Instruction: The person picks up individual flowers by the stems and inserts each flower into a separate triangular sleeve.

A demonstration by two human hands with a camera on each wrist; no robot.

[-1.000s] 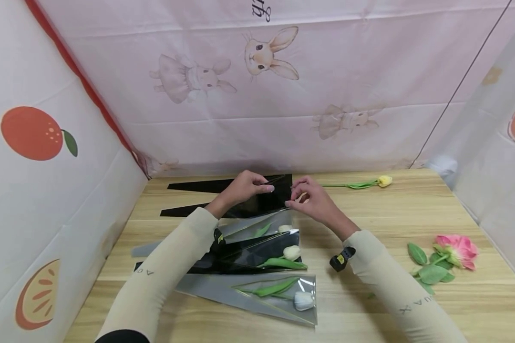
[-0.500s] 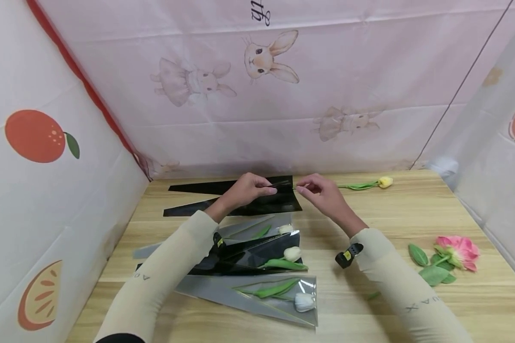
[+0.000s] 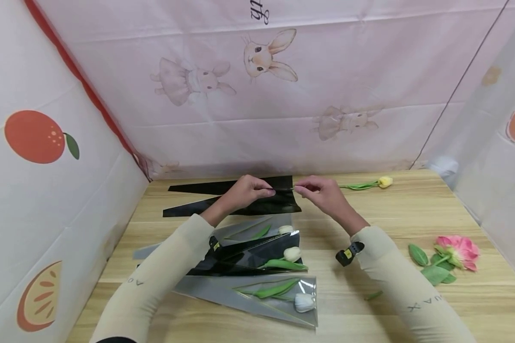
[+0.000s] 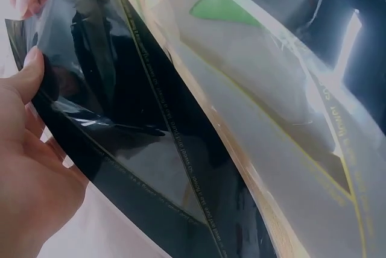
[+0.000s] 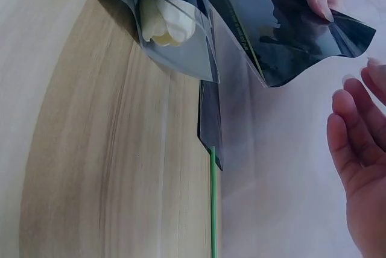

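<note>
Better not to crease the black sleeve [image 5: 295,38], grasped by the left hand [image 3: 249,188] over the 12 o'clock side of the wooden tabletop [image 3: 347,305], but to part it gently with the right hand [image 3: 324,193], loose just beside and seemingly holding nothing. Notice the yellow tulip [image 3: 385,181] lying at 3 o'clock and, farther at 12 o'clock, the rabbit-printed cloth [image 3: 279,105].
</note>
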